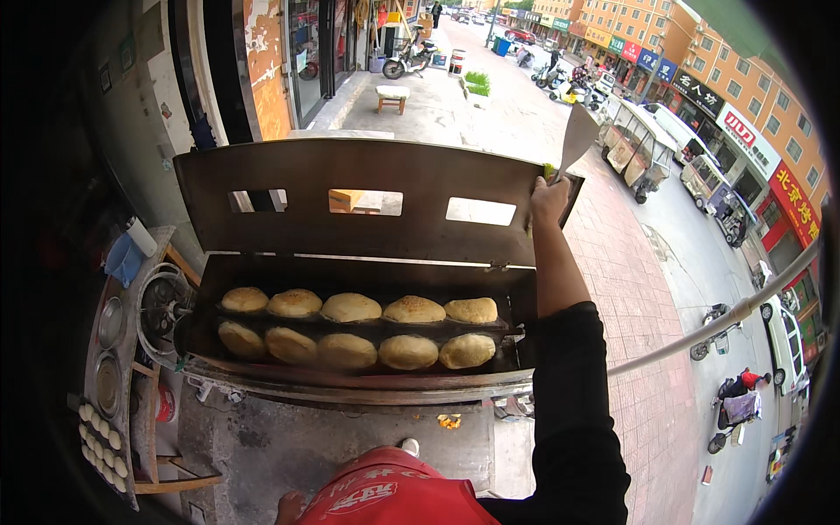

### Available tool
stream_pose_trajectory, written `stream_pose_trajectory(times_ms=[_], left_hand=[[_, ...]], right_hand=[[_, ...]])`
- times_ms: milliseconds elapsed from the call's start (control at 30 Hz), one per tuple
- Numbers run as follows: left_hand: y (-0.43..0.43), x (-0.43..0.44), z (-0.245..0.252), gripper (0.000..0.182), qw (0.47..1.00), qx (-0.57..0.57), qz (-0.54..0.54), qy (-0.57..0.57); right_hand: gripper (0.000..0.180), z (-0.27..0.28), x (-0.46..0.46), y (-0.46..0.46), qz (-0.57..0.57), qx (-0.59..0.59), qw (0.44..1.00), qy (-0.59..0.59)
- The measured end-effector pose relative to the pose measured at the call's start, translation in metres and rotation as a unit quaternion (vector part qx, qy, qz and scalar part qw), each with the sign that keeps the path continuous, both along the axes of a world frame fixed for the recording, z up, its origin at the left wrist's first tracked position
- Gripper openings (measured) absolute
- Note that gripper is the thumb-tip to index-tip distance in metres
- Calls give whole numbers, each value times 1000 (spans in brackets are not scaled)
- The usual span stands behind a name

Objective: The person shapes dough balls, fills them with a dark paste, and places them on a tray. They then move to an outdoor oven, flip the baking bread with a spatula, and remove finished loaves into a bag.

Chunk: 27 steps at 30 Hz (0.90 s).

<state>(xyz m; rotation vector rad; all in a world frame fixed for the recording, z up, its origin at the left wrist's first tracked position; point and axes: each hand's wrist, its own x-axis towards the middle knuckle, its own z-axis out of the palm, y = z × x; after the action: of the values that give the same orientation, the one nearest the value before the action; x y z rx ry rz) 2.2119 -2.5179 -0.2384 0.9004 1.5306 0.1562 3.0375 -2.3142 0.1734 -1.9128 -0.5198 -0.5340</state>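
My right hand (551,197) is raised at the right end of the oven's raised metal lid (380,236), its fingers closed round the handle of a broad metal scraper (579,139) whose blade points up. A bit of green shows beside the fingers. Low by my red apron (394,492) is my left hand (291,506), partly cut off by the picture's edge; what its fingers do is unclear. Before me, inside the long metal oven (367,387), puffed round flatbreads lie in two rows; one in the back row (413,309) looks browner, and a front one (408,352) is paler.
On the left a narrow table (98,328) bears metal bowls, a blue plastic basin (123,259) and rows of dough balls (102,446). A round burner-like fixture (161,308) adjoins the oven. A pale pole (709,318) slants across the right; a stool (392,95) stands beyond the lid.
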Motion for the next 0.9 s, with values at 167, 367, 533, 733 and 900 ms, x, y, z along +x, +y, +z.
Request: stream_pose_trajectory(times_ms=[167, 367, 533, 733, 900], left_hand=[[-17, 0, 12, 20, 999, -19, -16, 47], [-13, -3, -5, 25, 999, -6, -7, 50], [3, -6, -19, 30, 999, 6, 49, 17], [32, 11, -29, 25, 993, 64, -80, 51], [42, 21, -32, 23, 993, 43, -107, 30]], right_hand=[[38, 0, 4, 14, -56, -82, 995, -15], [35, 5, 31, -2, -17, -68, 997, -38], [20, 13, 35, -20, 67, -3, 997, 43], [16, 33, -5, -68, 235, 127, 944, 194], [15, 43, -47, -123, 299, 166, 912, 229]])
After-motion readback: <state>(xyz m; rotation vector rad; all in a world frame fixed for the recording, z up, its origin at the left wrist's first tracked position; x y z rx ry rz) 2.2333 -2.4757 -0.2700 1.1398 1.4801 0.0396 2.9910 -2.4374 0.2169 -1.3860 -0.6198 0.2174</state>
